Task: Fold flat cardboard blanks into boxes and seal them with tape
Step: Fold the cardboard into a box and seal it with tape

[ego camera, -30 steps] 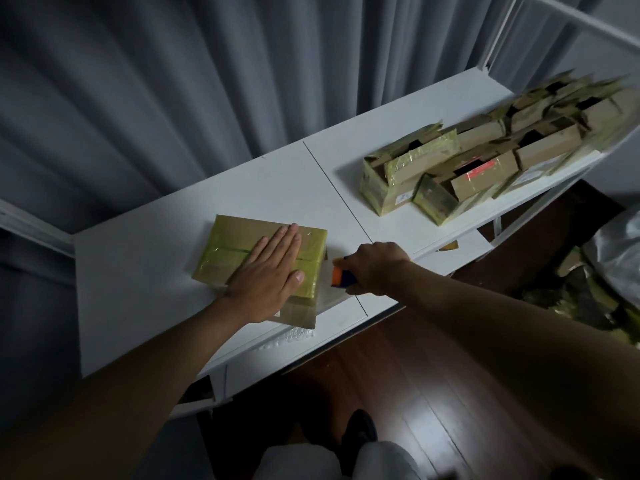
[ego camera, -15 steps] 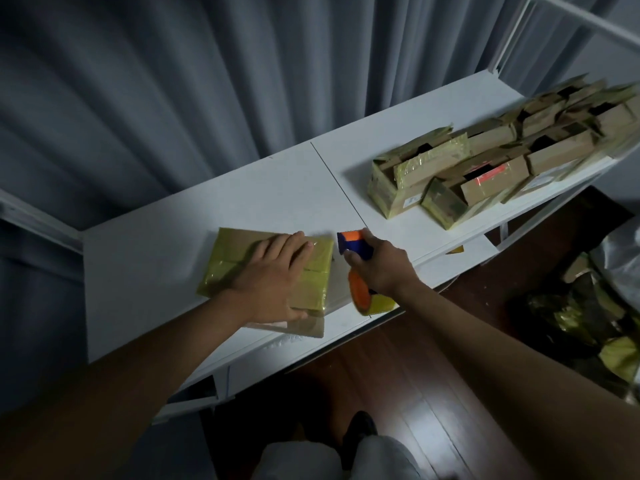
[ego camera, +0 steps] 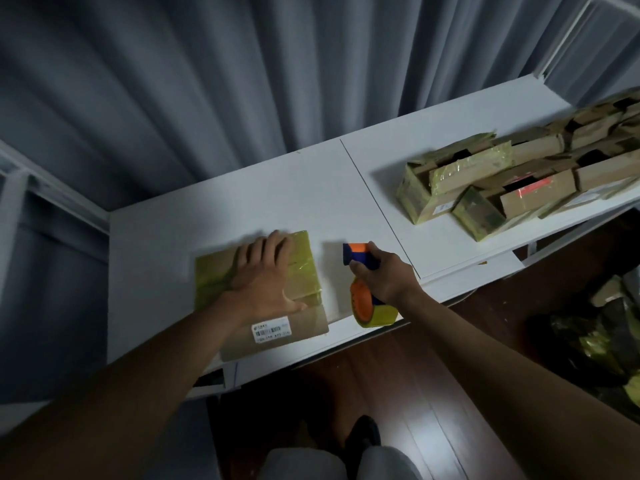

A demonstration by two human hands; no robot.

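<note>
we see the left hand (ego camera: 263, 277) lying flat, fingers straight, on top of the cardboard box (ego camera: 258, 271) that sits near the front edge of the white table (ego camera: 270, 192). yellowish tape covers the box's top, and its near flap (ego camera: 277, 332) lies open toward us with a white barcode label (ego camera: 271, 329) on it. just beside the box, to its right, the right hand (ego camera: 382, 277) grips the orange and blue tape dispenser (ego camera: 360, 254), fingers curled round its handle; the yellowish tape roll (ego camera: 374, 311) hangs at the table's front edge. well apart, on the right section of the table, a heap of open taped boxes (ego camera: 502, 181) lies crowded together. grey curtains (ego camera: 242, 71) hang behind the table, and dark wood floor (ego camera: 398, 386) shows below.
</note>
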